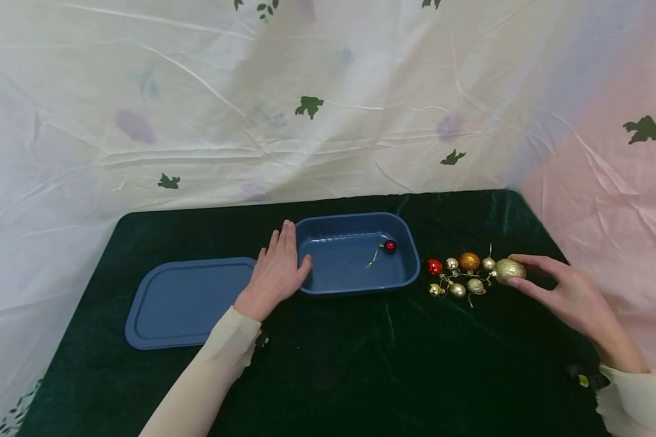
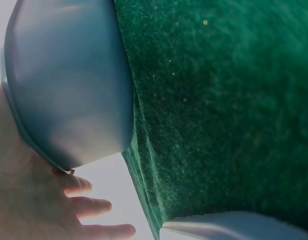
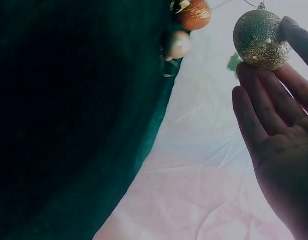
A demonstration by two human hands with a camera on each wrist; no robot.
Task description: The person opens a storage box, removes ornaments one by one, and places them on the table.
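My right hand (image 1: 576, 294) pinches a large gold glitter bauble (image 1: 509, 271) between thumb and fingertips; the right wrist view shows the same bauble (image 3: 261, 40) clear of the cloth. Just left of it lie smaller baubles: a red one (image 1: 434, 267), an orange one (image 1: 469, 261) and several gold ones (image 1: 457, 290). With fingers straight, my left hand (image 1: 276, 273) rests against the left end of a blue container (image 1: 361, 287), its thumb at the rim. Inside the container is a small dark red bauble (image 1: 390, 246) with a gold string.
A blue lid (image 1: 180, 303) lies flat left of the container, partly behind the left forearm. Dark green cloth (image 1: 393, 364) covers the table. Behind it hangs a pale patterned curtain (image 1: 361, 133).
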